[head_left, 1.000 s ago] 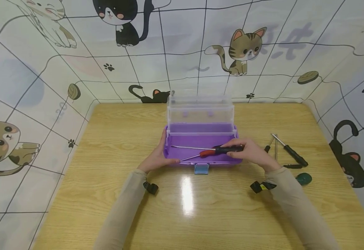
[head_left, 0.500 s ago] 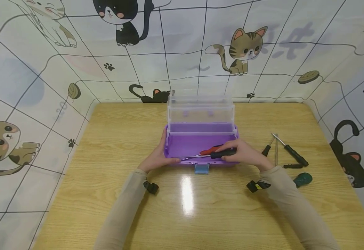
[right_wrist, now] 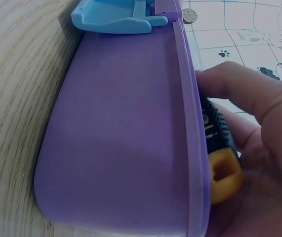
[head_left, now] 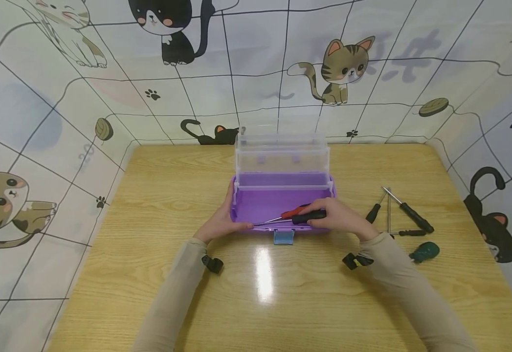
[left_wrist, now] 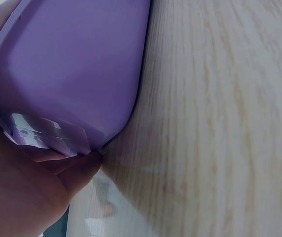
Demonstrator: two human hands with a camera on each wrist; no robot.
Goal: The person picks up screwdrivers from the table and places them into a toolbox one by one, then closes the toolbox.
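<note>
A purple toolbox (head_left: 256,203) stands on the table with its clear lid (head_left: 282,161) raised at the back. My left hand (head_left: 220,224) grips the left end; in the left wrist view its fingertips (left_wrist: 89,163) touch the lower edge of the toolbox wall (left_wrist: 71,64). Inside the front wall, my right hand (head_left: 341,216) holds a black-handled screwdriver (head_left: 308,216), its shaft pointing left. The right wrist view shows that screwdriver's handle (right_wrist: 215,128) with an orange end, partly hidden by the wall. A red-handled screwdriver (head_left: 292,213) lies right behind it.
Right of the toolbox lie several black-handled screwdrivers (head_left: 415,217) and a stubby green-handled one (head_left: 426,251). A blue latch (head_left: 283,237) hangs at the toolbox front. Cat-patterned sheeting (head_left: 278,88) surrounds the wooden table (head_left: 172,176).
My right hand has lowered the black-handled screwdriver toward the front inside wall and shifted left. The screwdriver now lies in front of the red-handled one. My left hand has stayed put.
</note>
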